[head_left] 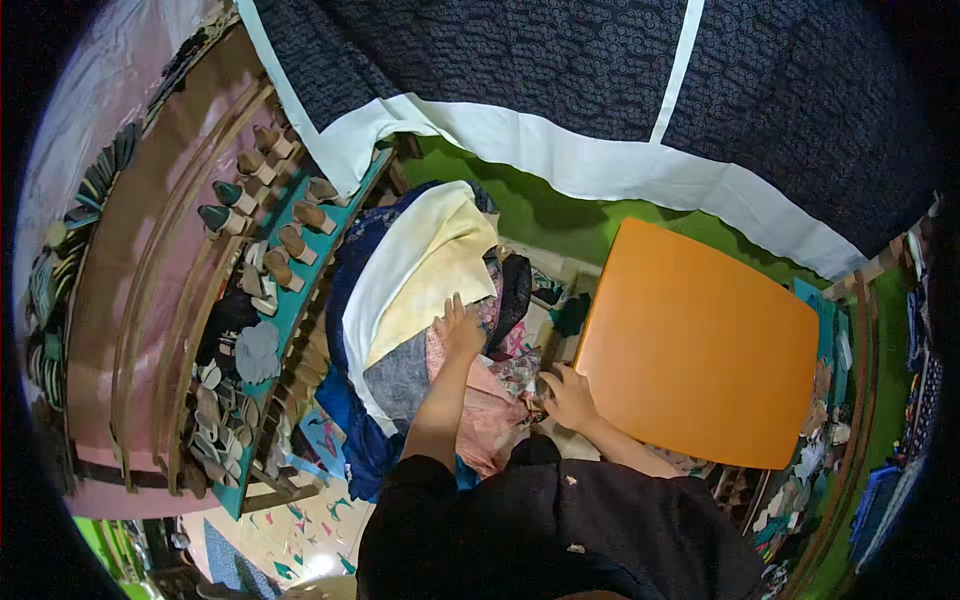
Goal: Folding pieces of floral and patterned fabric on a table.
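My left hand (460,330) lies with its fingers stretched out on a heap of cloth, where a pale yellow cloth (430,280) with a white edge meets a pink cloth (480,400). A grey cloth (398,380) shows just left of that forearm, and dark blue fabric (350,260) wraps the heap's far left side. Beside the orange tabletop's near left corner, my right hand (570,398) has its fingers curled in. A patterned grey and pink cloth (517,375) lies at its fingertips. Whatever is between those fingers is too small and dark to name.
The orange tabletop (700,340) stands close on my right. To the left, a teal shelf (288,320) carries several shoe lasts (290,240). Dark patterned fabric (520,60) with white trim hangs ahead. Scraps (300,530) litter the floor at lower left.
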`<action>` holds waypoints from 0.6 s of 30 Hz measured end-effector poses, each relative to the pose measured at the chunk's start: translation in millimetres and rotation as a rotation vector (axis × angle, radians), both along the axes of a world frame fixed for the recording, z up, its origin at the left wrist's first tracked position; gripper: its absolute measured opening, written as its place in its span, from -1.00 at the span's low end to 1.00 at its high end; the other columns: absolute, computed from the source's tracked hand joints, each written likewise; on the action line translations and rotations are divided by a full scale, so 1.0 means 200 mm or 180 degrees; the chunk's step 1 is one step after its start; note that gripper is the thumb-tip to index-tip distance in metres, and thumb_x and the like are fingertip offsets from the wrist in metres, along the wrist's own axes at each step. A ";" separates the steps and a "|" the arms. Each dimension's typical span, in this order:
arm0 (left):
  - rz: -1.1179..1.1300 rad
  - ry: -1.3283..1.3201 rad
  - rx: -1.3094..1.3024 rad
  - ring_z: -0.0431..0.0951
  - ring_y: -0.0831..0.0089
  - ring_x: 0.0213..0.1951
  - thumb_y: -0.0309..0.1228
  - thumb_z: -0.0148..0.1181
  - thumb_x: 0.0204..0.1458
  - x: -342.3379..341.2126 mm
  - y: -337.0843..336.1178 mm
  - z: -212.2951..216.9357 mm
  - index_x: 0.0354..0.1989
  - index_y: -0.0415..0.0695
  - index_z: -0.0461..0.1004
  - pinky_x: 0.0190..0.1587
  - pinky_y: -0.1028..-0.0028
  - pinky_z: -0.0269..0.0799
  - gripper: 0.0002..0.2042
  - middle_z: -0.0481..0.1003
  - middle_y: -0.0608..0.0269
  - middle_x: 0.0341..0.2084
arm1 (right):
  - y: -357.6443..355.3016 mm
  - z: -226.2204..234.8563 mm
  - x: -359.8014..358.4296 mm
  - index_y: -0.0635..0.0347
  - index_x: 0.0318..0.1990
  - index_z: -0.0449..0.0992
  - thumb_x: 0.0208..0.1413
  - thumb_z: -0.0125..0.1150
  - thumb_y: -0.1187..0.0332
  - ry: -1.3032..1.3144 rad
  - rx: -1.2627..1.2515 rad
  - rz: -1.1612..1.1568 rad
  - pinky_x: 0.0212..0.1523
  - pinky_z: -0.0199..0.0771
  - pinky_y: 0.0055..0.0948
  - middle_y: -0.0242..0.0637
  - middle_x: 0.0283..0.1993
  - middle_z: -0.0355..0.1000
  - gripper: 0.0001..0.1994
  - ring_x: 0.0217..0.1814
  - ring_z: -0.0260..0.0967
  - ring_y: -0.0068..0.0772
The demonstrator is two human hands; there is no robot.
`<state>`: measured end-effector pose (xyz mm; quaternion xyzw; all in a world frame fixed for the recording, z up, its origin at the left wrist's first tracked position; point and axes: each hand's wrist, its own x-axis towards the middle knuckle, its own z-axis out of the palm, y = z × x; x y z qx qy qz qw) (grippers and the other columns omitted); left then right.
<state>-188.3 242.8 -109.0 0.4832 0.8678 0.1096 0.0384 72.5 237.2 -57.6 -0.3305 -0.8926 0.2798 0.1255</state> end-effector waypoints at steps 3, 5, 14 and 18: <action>-0.0203 0.0043 -0.0489 -0.18 0.22 0.23 -0.29 0.02 -0.19 -0.07 0.06 -0.11 0.02 -0.10 0.24 0.09 -0.13 -0.26 -0.50 -0.07 0.15 0.18 | 0.02 0.02 -0.01 0.10 -0.05 0.30 -0.24 0.07 0.31 -0.0029 -0.0070 -0.0118 0.01 0.06 -0.14 0.03 0.03 0.13 -0.54 0.07 0.07 0.00; -0.0232 0.0055 -0.0454 -0.17 0.23 0.22 -0.30 0.02 -0.19 -0.10 0.05 -0.17 0.02 -0.10 0.24 0.08 -0.15 -0.26 -0.51 -0.06 0.16 0.18 | 0.03 0.01 -0.01 0.11 -0.06 0.31 -0.23 0.07 0.32 0.0032 -0.0095 -0.0188 0.00 0.08 -0.15 0.03 0.03 0.14 -0.56 0.06 0.08 0.00; -0.0088 -0.0556 0.1461 0.37 0.15 -0.15 -0.39 -0.03 -0.14 -0.11 0.03 0.00 -0.20 -0.26 0.37 -0.11 0.25 0.23 -0.69 0.36 0.06 -0.15 | -0.05 0.03 0.04 0.13 -0.13 0.35 -0.24 0.05 0.41 0.0389 -0.0072 -0.0538 -0.01 0.11 -0.19 0.00 -0.04 0.19 -0.62 0.02 0.10 -0.02; -0.0020 -0.1475 0.2160 0.46 0.16 -0.46 -0.42 0.05 -0.17 0.10 -0.13 0.31 -0.46 -0.22 0.46 -0.41 0.39 0.33 -0.86 0.43 0.04 -0.53 | -0.12 0.15 0.03 0.11 -0.07 0.30 -0.24 0.08 0.40 0.0406 -0.0179 -0.0228 0.02 0.08 -0.21 -0.04 -0.02 0.17 -0.56 0.04 0.08 -0.03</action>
